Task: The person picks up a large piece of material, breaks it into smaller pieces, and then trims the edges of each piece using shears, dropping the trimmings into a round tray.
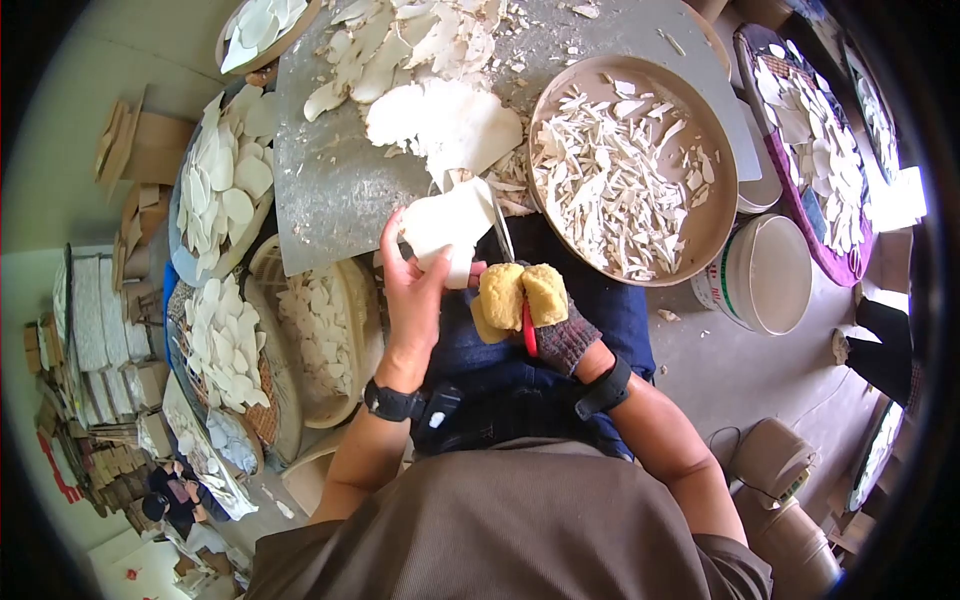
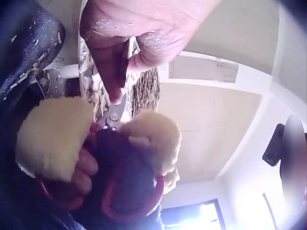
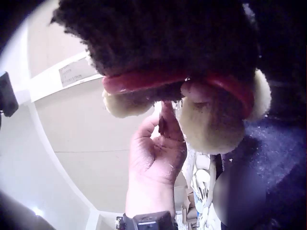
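My left hand (image 1: 413, 305) pinches a flat, pale white piece (image 1: 440, 222) between thumb and fingers, above my lap. A knitted glove covers most of my right hand (image 1: 568, 340), which grips a pair of scissors (image 1: 503, 228) with red handles wrapped in thick yellow foam padding (image 1: 545, 292). The blades point away from me, right at the white piece's right edge. In the left wrist view, the scissors' pivot (image 2: 113, 116) shows below my bare fingers. From the right wrist, the glove (image 3: 163, 43) and red handle loops (image 3: 144, 82) hide most of the blades.
Larger white slabs (image 1: 445, 125) lie on the grey table (image 1: 330, 215) ahead. At its right, a round tray (image 1: 722, 150) holds narrow white strips. A basket (image 1: 370, 330) with pieces stands at my left. A white bucket (image 1: 770, 275) is to the right; another person (image 1: 180, 495) appears far left.
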### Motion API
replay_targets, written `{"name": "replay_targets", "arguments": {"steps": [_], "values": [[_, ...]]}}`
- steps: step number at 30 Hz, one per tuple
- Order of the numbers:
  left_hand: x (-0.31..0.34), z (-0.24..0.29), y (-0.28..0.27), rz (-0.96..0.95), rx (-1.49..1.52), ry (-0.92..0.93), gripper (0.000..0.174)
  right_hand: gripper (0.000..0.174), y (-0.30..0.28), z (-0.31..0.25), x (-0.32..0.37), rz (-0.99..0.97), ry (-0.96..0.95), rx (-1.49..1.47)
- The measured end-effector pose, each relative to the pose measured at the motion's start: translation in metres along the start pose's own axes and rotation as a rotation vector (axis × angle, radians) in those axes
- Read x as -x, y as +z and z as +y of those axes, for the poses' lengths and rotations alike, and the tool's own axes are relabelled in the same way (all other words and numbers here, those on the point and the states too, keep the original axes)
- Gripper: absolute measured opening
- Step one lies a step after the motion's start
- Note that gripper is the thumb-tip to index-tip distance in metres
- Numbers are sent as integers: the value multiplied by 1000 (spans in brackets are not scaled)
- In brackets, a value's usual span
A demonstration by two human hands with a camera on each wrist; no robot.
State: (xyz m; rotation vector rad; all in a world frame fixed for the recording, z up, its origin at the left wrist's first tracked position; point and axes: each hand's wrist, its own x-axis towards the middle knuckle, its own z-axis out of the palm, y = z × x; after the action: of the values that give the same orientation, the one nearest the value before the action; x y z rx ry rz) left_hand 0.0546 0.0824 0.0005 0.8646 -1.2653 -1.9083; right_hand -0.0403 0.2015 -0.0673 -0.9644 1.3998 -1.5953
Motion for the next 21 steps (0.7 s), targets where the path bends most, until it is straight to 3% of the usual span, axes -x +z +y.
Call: {"name": "replay_targets", "arguments": {"steps": [4, 7, 9, 11, 13, 17, 19, 21], "values": [[-8, 6, -16, -79, -66, -149, 64, 19, -2, -6, 2, 20, -204, 328], [-6, 8, -22, -99, -75, -143, 64, 21, -2, -12, 3, -22, -177, 327], [-6, 14, -24, -142, -84, -140, 65, 24, 2, -8, 1, -10, 221, -428], [-5, 21, -23, -188, -68, -185, 67, 29, -4, -20, -2, -121, -84, 177], [-8, 24, -30, -241, -86, -217, 69, 25, -5, -5, -5, -113, -93, 250], [-13, -4, -43, 73, -16, -61, 62, 20, -6, 5, 0, -139, -115, 221], [-13, -18, -39, 162, 90, 0, 57, 18, 0, 7, 2, -119, 191, -238], [-9, -18, -34, 200, 89, 19, 51, 16, -2, 6, 3, -165, 66, -46]]}}
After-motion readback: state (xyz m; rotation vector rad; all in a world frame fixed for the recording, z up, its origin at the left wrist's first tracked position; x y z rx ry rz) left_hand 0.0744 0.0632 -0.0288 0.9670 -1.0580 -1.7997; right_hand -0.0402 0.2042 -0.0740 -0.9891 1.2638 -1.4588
